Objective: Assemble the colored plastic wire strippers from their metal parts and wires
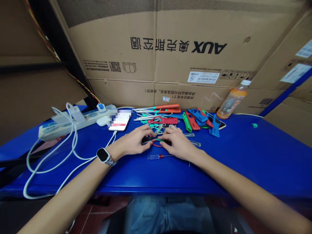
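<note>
Near the table's middle, my left hand and my right hand face each other, both closed, with fingers and thumbs bent inward. Between the fingertips show a thin green piece and a curved red piece; the fingers hide most of what they grip. Just in front of the hands lies a small screwdriver with a clear handle and red collar. Behind them spreads a pile of lighter-like tools with metal rods, including an orange-handled one and a red-handled one.
Red, green and blue plastic casings lie at the back right, partly over a phone. An orange drink bottle leans on the cardboard box. To the left are another phone, a power strip and looped white cables.
</note>
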Action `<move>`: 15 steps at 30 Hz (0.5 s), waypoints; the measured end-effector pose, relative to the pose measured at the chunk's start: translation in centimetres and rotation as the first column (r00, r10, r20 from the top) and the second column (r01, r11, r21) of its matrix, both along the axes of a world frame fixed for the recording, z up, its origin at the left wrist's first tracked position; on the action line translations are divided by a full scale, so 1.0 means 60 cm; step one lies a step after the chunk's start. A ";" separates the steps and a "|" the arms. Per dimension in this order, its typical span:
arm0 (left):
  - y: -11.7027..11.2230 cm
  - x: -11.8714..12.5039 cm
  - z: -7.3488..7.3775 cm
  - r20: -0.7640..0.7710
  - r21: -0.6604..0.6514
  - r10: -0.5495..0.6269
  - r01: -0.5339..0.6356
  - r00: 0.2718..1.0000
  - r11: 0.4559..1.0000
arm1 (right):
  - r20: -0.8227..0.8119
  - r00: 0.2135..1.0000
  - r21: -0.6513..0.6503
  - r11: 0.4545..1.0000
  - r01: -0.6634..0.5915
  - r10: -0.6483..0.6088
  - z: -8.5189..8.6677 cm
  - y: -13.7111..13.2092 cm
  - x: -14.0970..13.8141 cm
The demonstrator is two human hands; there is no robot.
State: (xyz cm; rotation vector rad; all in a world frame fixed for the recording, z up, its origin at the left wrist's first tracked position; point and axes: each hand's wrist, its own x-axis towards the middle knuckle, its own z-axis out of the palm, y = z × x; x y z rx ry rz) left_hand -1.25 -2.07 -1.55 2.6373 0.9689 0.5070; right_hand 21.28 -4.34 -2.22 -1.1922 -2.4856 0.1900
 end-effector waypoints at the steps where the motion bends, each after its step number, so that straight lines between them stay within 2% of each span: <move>1: 0.000 0.000 -0.001 -0.009 -0.002 -0.001 0.001 1.000 1.000 | -0.005 1.000 -0.003 1.000 0.002 -0.002 0.000 0.002 0.001; 9: 0.010 -0.001 -0.008 -0.036 0.038 -0.086 0.087 0.996 0.995 | -0.123 0.992 -0.062 0.998 -0.018 0.010 -0.008 0.012 0.008; 15: 0.004 -0.010 -0.004 -0.145 0.157 -0.131 0.153 0.981 0.976 | -0.124 0.992 -0.057 0.998 -0.031 0.024 -0.006 0.013 0.015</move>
